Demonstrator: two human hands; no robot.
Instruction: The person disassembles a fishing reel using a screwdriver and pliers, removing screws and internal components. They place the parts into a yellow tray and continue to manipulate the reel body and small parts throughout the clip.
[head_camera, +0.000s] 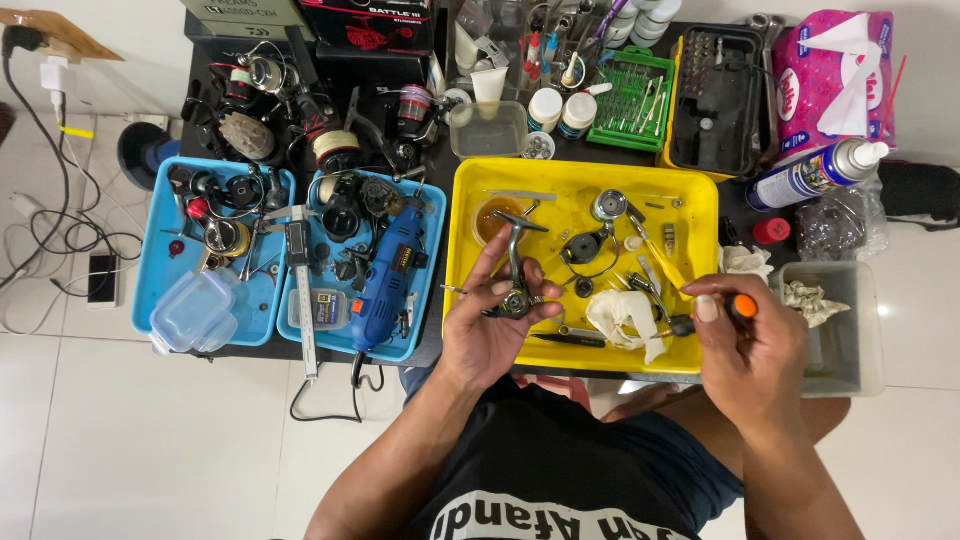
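Left hand (490, 335): grips the reel body (515, 295) over the yellow tray's (700, 200) near edge; best held steady.
Right hand (745, 345): closed around the orange-handled screwdriver (740, 306); tip should seat squarely before turning.
Beyond: loose parts in the tray, blue rotary tool (390, 275) to the left.

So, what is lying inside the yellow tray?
Inside the yellow tray lie a white crumpled cloth, a round metal part, a black ring part and small tools. The left hand covers the near-left corner.
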